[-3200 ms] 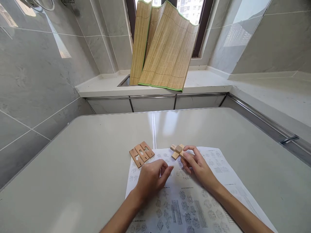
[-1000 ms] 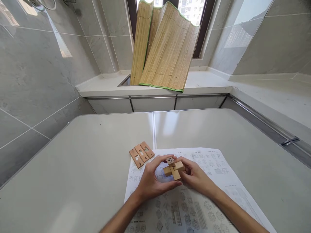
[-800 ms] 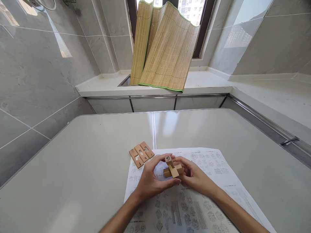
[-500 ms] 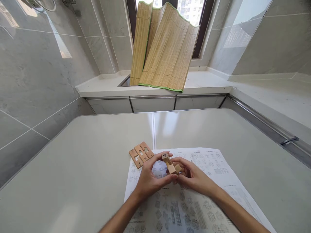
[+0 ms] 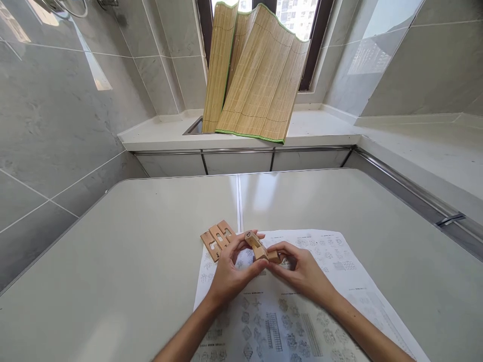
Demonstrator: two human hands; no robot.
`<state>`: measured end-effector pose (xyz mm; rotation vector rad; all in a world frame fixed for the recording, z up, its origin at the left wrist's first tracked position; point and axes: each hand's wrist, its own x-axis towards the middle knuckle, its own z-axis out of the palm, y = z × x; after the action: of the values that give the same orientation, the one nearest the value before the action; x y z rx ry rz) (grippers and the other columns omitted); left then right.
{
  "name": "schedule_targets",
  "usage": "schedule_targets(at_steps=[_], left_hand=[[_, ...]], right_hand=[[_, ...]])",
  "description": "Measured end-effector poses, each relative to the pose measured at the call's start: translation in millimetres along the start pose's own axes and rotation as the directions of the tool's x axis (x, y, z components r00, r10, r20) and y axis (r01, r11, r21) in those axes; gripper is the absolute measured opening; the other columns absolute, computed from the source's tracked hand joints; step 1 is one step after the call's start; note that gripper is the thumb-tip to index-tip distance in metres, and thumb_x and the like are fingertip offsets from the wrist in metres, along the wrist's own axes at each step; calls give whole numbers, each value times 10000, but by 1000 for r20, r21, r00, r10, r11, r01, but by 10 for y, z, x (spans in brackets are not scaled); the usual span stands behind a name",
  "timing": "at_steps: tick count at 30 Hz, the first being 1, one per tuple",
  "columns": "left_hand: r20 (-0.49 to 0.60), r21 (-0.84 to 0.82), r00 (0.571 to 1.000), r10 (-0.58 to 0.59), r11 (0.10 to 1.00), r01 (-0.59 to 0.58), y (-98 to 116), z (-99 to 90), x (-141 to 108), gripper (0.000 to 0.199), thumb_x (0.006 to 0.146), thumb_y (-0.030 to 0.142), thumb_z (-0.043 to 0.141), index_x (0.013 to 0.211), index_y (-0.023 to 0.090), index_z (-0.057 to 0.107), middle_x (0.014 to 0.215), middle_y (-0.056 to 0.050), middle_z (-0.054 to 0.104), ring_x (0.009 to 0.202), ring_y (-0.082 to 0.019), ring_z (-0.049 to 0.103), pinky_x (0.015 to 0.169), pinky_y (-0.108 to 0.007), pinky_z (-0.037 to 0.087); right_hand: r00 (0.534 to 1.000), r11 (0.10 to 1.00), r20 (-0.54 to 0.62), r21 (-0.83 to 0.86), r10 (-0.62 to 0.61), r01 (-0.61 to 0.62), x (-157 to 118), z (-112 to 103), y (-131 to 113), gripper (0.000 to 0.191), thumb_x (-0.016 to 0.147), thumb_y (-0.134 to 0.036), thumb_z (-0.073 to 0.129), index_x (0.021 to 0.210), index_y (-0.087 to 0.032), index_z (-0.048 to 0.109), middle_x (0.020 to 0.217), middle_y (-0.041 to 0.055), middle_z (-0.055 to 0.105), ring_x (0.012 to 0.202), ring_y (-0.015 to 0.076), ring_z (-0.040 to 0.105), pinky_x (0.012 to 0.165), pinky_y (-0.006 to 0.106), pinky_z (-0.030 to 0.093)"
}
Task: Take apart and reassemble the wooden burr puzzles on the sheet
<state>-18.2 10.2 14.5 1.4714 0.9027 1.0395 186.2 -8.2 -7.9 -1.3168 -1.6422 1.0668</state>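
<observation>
One block (image 5: 256, 246), tilted with its marked end up, sits between the fingers and thumb of my left hand (image 5: 231, 275). My right hand (image 5: 306, 270) pinches a second piece (image 5: 274, 257), end toward the block; I can't tell whether the two interlock. Both grips are narrow. I judge the step in hand as working the wooden parts against each other, and any next move calls for light fingertips and a steady left hold. Just beyond the left fingers, three numbered plates (image 5: 215, 240) lie side by side, partly over the printed sheet (image 5: 350, 286) on the worktop (image 5: 151, 251). Farther out, a mat (image 5: 260, 85) stands by the window (image 5: 296, 20).
</observation>
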Motion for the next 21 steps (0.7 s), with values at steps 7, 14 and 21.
schedule_targets(at_steps=[7,14,21], left_hand=[[28,-2,1000,-3,1000,3,12,14,-13,535,836,338,791,1315,212,587,1369,-129,659,1270,-294,616,1125,-456,466],[38,14,999,-23,1000,22,34,19,-16,525,844,334,781,1317,216,585,1371,-124,657,1276,-294,613,1120,-453,468],[59,110,998,-20,994,14,54,41,-31,523,823,301,796,1304,224,607,1361,-103,665,1275,-279,611,1124,-439,465]], right_hand=[[991,980,-23,-154,-130,125,2,33,63,229,914,-470,677,999,-262,718,1023,73,718,965,270,650,827,393,525],[990,975,13,-175,-138,138,-16,36,20,176,940,-431,657,1003,-277,712,1018,65,702,987,272,624,842,409,525],[982,975,13,-116,-187,187,-16,20,-12,245,920,-413,691,1130,-287,680,1162,77,696,1132,289,601,948,424,510]])
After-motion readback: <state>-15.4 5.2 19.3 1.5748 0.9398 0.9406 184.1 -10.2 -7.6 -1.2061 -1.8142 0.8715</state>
